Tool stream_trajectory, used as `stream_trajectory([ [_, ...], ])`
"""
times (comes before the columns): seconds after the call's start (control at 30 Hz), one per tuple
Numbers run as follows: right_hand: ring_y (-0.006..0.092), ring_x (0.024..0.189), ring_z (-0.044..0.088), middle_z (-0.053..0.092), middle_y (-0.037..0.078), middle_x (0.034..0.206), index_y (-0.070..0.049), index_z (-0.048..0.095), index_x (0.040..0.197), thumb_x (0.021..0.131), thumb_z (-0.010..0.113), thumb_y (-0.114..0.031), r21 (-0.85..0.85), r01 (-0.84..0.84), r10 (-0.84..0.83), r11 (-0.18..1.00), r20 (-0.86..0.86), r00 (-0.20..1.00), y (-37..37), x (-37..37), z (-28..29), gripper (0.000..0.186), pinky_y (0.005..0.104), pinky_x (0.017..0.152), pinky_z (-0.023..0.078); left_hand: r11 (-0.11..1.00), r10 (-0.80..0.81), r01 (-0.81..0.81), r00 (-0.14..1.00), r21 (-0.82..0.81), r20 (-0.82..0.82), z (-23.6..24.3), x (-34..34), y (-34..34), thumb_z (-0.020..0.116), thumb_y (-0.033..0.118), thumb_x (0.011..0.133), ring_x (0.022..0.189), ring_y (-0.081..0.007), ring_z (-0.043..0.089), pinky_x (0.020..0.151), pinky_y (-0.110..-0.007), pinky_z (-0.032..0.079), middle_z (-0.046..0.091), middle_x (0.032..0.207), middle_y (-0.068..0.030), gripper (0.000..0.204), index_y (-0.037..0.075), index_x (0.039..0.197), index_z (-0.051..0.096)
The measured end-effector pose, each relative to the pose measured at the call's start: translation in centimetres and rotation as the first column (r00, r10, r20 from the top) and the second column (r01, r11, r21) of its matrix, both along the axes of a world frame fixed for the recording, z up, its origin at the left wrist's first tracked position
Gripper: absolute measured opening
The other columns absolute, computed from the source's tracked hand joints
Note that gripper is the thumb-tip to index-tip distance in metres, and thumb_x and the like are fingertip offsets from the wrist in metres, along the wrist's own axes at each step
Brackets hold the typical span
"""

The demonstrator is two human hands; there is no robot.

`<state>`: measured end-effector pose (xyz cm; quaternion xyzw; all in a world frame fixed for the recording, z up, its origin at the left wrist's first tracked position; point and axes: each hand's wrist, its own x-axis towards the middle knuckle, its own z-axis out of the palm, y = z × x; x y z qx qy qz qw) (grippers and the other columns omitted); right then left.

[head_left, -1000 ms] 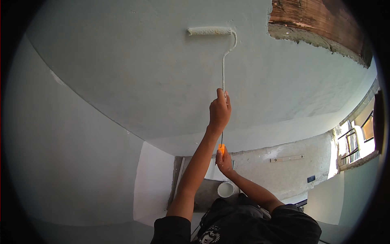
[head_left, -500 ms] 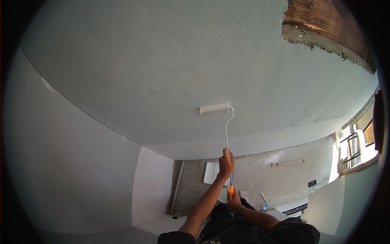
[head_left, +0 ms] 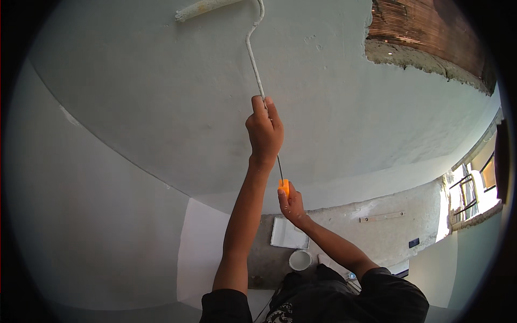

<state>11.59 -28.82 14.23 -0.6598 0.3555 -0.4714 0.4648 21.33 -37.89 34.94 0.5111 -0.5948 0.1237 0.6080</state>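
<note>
A paint roller (head_left: 210, 8) with a white, paint-coated sleeve lies against the pale grey wall (head_left: 177, 107) high at the upper left, partly cut off by the top of the view. Its long bent metal rod runs down toward me. My left hand (head_left: 265, 132) is wrapped round the rod at about its middle. Lower down and to the right, my right hand (head_left: 291, 203) grips the orange handle (head_left: 284, 187) at the rod's end. Both arms are stretched up and forward.
On the concrete floor below are a white paint tray (head_left: 290, 233) and a round bucket (head_left: 300, 260) near my feet. A long level (head_left: 382, 217) and a dark phone-like object (head_left: 413, 243) lie to the right. A rough-edged opening (head_left: 425, 32) breaks the wall at upper right.
The roller has travelled up the wall and to the left. Both hands have risen with it, still on the rod and handle. The bucket on the floor shows more fully.
</note>
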Motion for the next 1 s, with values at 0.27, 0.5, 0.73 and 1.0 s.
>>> stream_trajectory([
  [0.27,0.0395,0.058,0.059,0.055,0.019,0.063,-0.002,0.049,0.096,0.100,0.050,-0.032,0.185,0.021,0.002,0.983,-0.125,0.992,6.2,-0.8,-13.9,0.030,0.0423,0.052,0.043,0.979,0.003,0.012,0.997,0.203,-0.074,-18.6,0.6,3.0,0.051,0.009,0.098,0.039,-0.0270,0.053,0.036,-0.035,0.034,0.042,0.047,-0.0084,0.015,0.002,0.087,0.043],
  [0.5,0.0437,0.068,0.063,0.059,0.023,0.068,-0.002,0.047,0.104,0.100,0.046,-0.036,0.383,0.050,0.076,0.922,-0.307,0.949,15.5,-5.1,-26.0,0.035,0.0479,0.058,0.045,0.873,0.075,-0.025,0.994,0.487,-0.083,-34.1,-2.0,9.4,0.052,0.013,0.097,0.049,-0.0363,0.060,0.041,-0.043,0.042,0.052,0.051,-0.0136,0.017,0.003,0.086,0.044],
  [0.73,0.0305,0.061,0.063,0.060,0.015,0.067,-0.002,0.049,0.108,0.101,0.044,-0.033,0.426,0.047,0.088,0.903,-0.291,0.953,16.5,-4.6,-23.5,0.032,0.0427,0.056,0.047,0.872,0.019,0.066,0.986,0.486,-0.167,-29.4,-2.0,9.9,0.052,0.014,0.098,0.049,-0.0367,0.059,0.041,-0.042,0.042,0.051,0.052,-0.0137,0.017,0.004,0.086,0.043],
  [1.0,0.0253,0.050,0.060,0.055,0.012,0.057,-0.004,0.050,0.097,0.101,0.047,-0.035,0.100,-0.012,0.010,0.995,0.022,1.000,4.2,2.2,0.5,0.032,0.0370,0.048,0.045,0.980,0.040,-0.063,0.992,0.191,0.123,2.5,0.3,2.9,0.045,0.015,0.103,0.036,-0.0212,0.049,0.036,-0.031,0.035,0.040,0.045,-0.0046,0.019,0.006,0.087,0.039],
])
